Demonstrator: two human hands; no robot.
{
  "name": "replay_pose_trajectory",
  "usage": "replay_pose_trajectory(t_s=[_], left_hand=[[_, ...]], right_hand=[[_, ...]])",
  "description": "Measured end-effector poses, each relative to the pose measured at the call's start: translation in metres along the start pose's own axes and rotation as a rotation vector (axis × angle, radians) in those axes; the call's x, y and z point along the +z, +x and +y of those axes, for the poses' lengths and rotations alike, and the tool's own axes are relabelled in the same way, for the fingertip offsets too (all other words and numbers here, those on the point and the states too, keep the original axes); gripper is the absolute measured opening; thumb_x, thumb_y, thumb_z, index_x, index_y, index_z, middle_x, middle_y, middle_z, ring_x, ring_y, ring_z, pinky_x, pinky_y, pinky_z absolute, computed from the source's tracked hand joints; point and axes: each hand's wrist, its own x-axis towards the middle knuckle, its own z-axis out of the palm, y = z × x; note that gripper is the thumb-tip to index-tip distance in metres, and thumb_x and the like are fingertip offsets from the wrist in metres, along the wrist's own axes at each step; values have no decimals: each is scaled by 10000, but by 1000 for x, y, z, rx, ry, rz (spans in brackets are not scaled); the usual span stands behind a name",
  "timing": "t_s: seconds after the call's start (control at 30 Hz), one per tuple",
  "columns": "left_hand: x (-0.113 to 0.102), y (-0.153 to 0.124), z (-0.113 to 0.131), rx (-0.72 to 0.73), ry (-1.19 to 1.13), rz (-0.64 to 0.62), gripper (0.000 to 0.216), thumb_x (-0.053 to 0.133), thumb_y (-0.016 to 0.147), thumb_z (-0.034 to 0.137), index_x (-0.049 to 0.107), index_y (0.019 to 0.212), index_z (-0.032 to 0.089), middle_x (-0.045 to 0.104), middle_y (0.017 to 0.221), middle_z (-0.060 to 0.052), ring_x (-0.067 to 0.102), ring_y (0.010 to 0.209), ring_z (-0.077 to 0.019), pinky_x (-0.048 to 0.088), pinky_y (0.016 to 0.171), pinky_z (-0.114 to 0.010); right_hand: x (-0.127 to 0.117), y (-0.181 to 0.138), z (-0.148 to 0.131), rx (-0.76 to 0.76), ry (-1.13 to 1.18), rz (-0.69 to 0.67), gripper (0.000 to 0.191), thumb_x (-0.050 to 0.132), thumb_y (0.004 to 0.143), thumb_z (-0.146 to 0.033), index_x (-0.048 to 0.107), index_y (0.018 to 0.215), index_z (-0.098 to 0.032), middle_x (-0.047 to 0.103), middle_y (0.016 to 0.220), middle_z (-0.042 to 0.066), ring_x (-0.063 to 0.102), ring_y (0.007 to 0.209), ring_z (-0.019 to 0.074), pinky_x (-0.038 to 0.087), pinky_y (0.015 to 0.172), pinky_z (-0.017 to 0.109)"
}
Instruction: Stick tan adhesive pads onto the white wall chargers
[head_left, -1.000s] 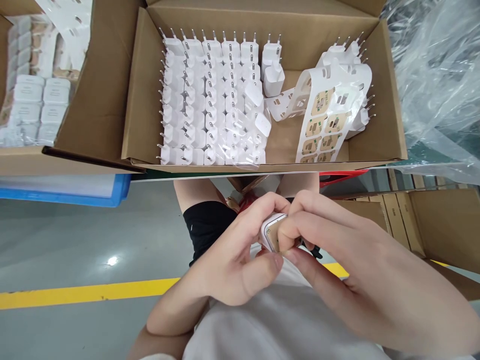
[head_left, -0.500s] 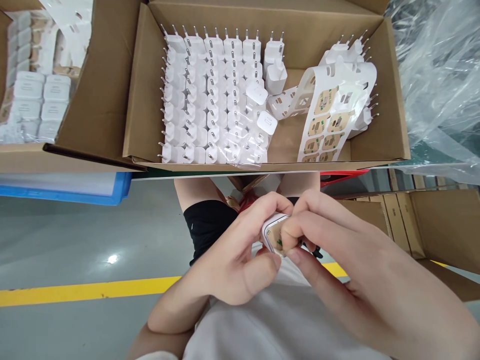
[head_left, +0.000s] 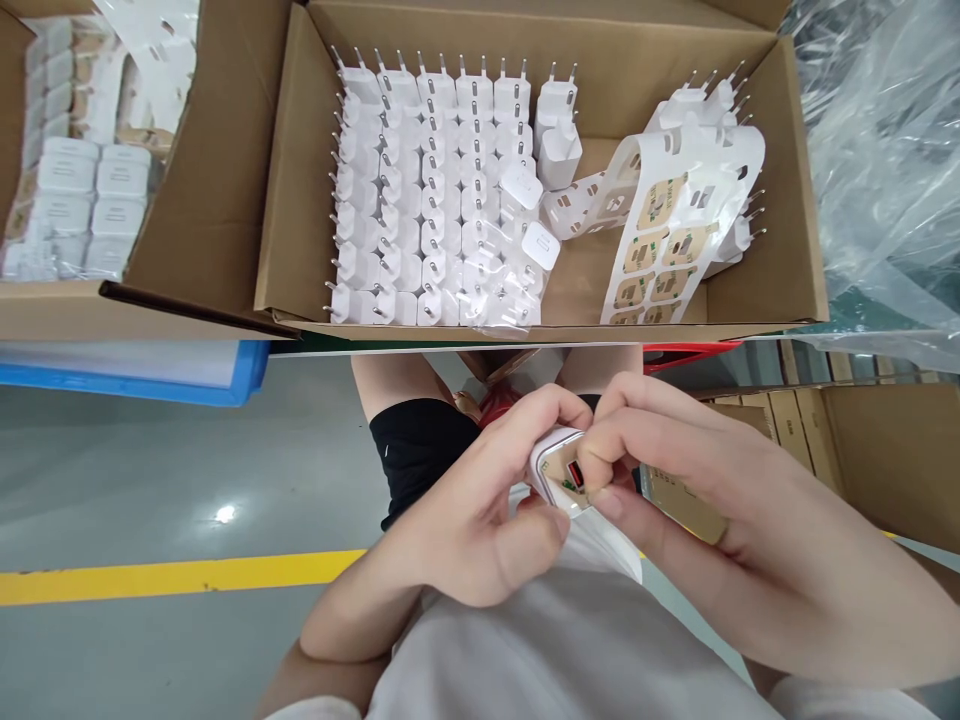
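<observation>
My left hand [head_left: 495, 510] is closed around a white plug charger [head_left: 538, 462], its end face turned up toward me. On that face lies a tan adhesive sticker [head_left: 556, 470] with green print, and a dark slot with red inside shows through its opening. My right hand [head_left: 675, 480] is closed in a pinch on the sticker's right part, thumb and index finger touching the face. Those fingers hide the right side of the charger. Both hands are in front of my body, below the table edge.
An open carton [head_left: 296, 180] holds rows of white chargers [head_left: 442, 200], prongs up, and a curled sticker sheet [head_left: 649, 230]. Another carton [head_left: 202, 150] with chargers stands left. Clear plastic film [head_left: 885, 180] lies right. A blue-rimmed tray [head_left: 247, 375] is below the table edge.
My right fingers have shifted slightly right across the sticker, so the dark and red slot in the charger's face now shows. The left hand keeps its hold. The view has shifted a little.
</observation>
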Motion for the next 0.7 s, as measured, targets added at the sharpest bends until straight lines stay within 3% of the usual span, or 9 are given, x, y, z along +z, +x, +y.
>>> replay_pose_trajectory(t_s=[0.2,0.37,0.53,0.7], left_hand=[[6,-3,2,-72,-53,115,271,618,816,232,521,1069,223,595,994,-39,580,890,-230,402,733,-345],[7,-5,4,-84,-92,111,282,637,821,243,523,1079,220,558,960,-25,543,849,-208,402,724,-339],[6,-3,4,-75,-87,110,285,662,824,247,526,1073,219,489,902,13,368,729,-146,399,708,-330],[10,-3,5,-72,-126,110,285,645,823,211,521,1080,220,551,945,4,411,743,-144,364,679,-308]], right_hand=[[0,1,0,4,7,9,179,530,1042,-106,568,918,-229,553,912,-30,569,752,101,519,684,226],[1,4,1,2,16,37,174,558,1021,-98,599,929,-240,555,921,-28,584,777,103,519,696,217],[2,4,1,-11,32,60,218,569,991,-42,591,912,-245,565,905,-36,573,768,91,491,682,190],[3,4,0,-7,8,32,207,580,984,-38,586,921,-235,549,916,-35,572,764,89,485,682,200]])
